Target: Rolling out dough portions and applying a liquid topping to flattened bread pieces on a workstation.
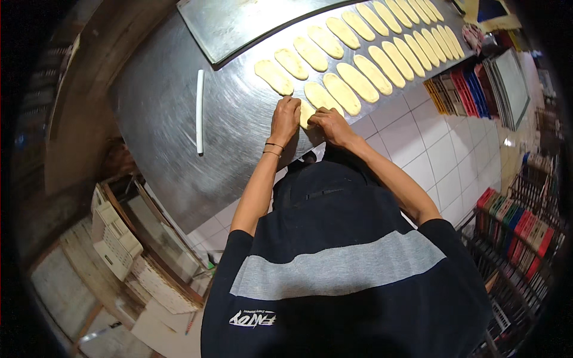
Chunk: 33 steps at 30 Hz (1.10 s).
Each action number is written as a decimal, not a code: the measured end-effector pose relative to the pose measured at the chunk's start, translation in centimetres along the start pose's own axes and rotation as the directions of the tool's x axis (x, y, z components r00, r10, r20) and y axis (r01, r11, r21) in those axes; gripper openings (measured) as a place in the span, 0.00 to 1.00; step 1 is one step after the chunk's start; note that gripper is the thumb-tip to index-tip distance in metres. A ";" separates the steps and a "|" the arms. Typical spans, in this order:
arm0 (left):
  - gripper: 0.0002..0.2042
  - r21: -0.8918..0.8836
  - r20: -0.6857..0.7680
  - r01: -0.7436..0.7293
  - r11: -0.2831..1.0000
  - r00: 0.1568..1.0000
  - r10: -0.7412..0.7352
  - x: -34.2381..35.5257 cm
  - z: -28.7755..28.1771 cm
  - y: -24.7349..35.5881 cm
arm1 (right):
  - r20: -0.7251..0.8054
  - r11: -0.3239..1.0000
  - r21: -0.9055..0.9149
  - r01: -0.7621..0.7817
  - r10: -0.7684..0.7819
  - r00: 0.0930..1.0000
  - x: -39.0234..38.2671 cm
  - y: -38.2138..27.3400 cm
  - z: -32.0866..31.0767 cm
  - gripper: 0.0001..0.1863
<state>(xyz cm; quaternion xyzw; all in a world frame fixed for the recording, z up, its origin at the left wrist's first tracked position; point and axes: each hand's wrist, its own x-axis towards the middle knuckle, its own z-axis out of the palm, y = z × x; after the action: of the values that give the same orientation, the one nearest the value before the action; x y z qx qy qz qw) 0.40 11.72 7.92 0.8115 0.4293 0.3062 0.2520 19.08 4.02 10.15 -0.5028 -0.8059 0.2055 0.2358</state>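
- Both hands, left (285, 119) and right (332, 124), are pressed side by side onto one dough piece (306, 113) on the steel table (161, 119).
- Rows of oval dough pieces (358, 82) are laid just beyond the hands.
- White rod (200, 111) is set well left of them.

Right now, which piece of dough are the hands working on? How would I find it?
Look at the big round metal table with two rows of flat oval dough pieces. Follow the nearer row to its left end. That dough piece is the only one pinched between the left hand and right hand.
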 end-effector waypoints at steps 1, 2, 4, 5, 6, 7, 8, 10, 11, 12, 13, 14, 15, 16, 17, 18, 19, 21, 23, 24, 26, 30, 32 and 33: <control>0.07 0.022 -0.021 0.006 1.000 1.000 -0.005 0.1 0.4 0.2 | 0.065 0.999 -0.029 -0.034 0.036 0.997 0.0 -0.1 0.1 0.11; 0.06 0.042 -0.043 0.016 0.999 0.999 -0.014 0.0 0.8 0.4 | 0.056 0.998 -0.024 -0.056 0.058 0.997 -0.6 -0.2 0.1 0.11; 0.05 0.024 -0.061 0.044 0.999 0.997 -0.042 -0.1 0.5 0.4 | -0.143 0.999 0.037 0.019 -0.014 0.990 -0.9 -2.8 -1.8 0.11; 0.05 0.052 -0.070 0.043 0.998 0.997 -0.039 0.1 0.7 0.9 | -0.195 1.000 -0.007 0.020 -0.021 0.981 -1.6 -3.5 -2.0 0.12; 0.05 0.077 -0.070 0.040 0.996 0.997 -0.034 0.5 1.1 1.7 | -0.193 1.000 -0.009 -0.002 0.000 0.981 -3.1 -3.5 -1.9 0.12; 0.06 0.064 -0.110 0.055 0.996 0.993 -0.048 0.5 1.4 1.6 | -0.118 0.998 -0.061 -0.005 -0.003 0.993 -4.8 -2.8 -0.9 0.15; 0.06 0.056 -0.108 0.054 0.997 0.993 -0.048 0.1 1.7 1.3 | -0.043 0.994 -0.113 0.002 -0.007 0.999 -6.3 -2.1 0.2 0.17; 0.07 -0.015 -0.120 0.135 0.991 0.983 -0.135 -1.5 1.8 0.9 | 0.071 0.996 -0.049 -0.070 0.073 0.995 -9.4 -2.4 0.8 0.26; 0.11 -0.051 -0.065 0.126 0.991 0.990 -0.129 -2.0 1.4 0.7 | 0.084 0.996 0.032 -0.086 0.083 0.993 -10.2 -2.1 0.1 0.26; 0.15 -0.256 0.016 0.270 0.928 0.961 -0.275 -2.5 0.8 1.9 | 0.100 0.986 0.115 -0.117 0.106 0.989 -12.0 -2.4 -0.7 0.25; 0.16 -0.547 0.073 0.338 0.766 0.931 -0.359 -3.6 -1.1 0.2 | 0.108 0.987 0.120 -0.110 0.097 0.989 -12.2 -4.1 -1.3 0.25; 0.15 -0.552 0.058 0.445 0.706 0.865 -0.499 -4.4 -2.9 0.0 | 0.139 0.973 0.146 -0.179 0.159 0.978 -12.8 -4.9 -2.6 0.24; 0.15 -0.564 0.055 0.535 0.629 0.784 -0.618 -5.2 -4.6 0.0 | 0.163 0.954 0.158 -0.255 0.229 0.960 -13.9 -5.0 -4.0 0.24; 0.14 -0.455 -0.158 0.454 0.766 0.805 -0.571 -6.4 -6.9 -2.9 | 0.152 0.943 0.160 -0.293 0.270 0.951 -14.4 -5.2 -4.4 0.22; 0.14 -0.017 -0.462 0.365 0.931 0.823 -0.331 -9.2 -10.8 -8.1 | 0.204 0.921 0.201 -0.334 0.294 0.934 -13.8 -5.6 -4.2 0.21; 0.16 -0.090 -0.556 0.467 0.879 0.709 -0.434 -10.4 -12.7 -10.2 | 0.254 0.889 0.217 -0.404 0.348 0.903 -14.2 -5.1 -4.3 0.21; 0.18 0.056 -0.601 0.603 0.796 0.657 -0.455 -10.2 -12.5 -9.7 | 0.177 0.903 0.203 -0.378 0.346 0.921 -15.3 -4.2 -4.9 0.19; 0.20 0.194 -0.670 0.726 0.660 0.590 -0.451 -10.5 -13.2 -10.2 | 0.249 0.884 0.164 -0.439 0.393 0.885 -13.9 -4.2 -7.2 0.20; 0.24 0.504 -0.661 0.833 0.230 0.543 -0.518 -13.7 -13.8 -13.3 | 0.289 0.896 0.181 -0.406 0.346 0.892 -10.2 -4.5 -7.7 0.21; 0.25 0.540 -0.733 0.822 0.182 0.565 -0.379 -15.6 -12.9 -14.3 | 0.294 0.903 0.237 -0.359 0.286 0.912 -8.0 -4.1 -7.8 0.20; 0.24 0.512 -0.730 0.839 0.186 0.538 -0.420 -14.4 -6.9 -10.6 | 0.266 0.910 0.244 -0.336 0.271 0.925 -5.8 -1.1 -9.2 0.20; 0.24 0.365 -0.788 0.915 0.174 0.403 -0.466 -15.7 -0.8 -3.5 | 0.106 0.833 0.476 -0.281 0.263 0.959 3.6 4.0 -11.0 0.22; 0.24 0.351 -0.802 0.928 0.127 0.368 -0.470 -16.3 -0.8 -1.4 | 0.112 0.714 0.642 -0.279 0.273 0.956 9.9 6.8 -12.5 0.24; 0.24 0.351 -0.789 0.927 0.132 0.369 -0.491 -16.8 -1.0 -0.1 | 0.082 0.641 0.711 -0.291 0.336 0.938 13.1 8.6 -13.6 0.26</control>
<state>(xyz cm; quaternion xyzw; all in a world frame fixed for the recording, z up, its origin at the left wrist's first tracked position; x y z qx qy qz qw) -7.83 -2.40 3.75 0.3898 0.9054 0.1134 -0.1247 28.20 20.71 18.43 -0.5094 -0.5561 0.5241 0.3958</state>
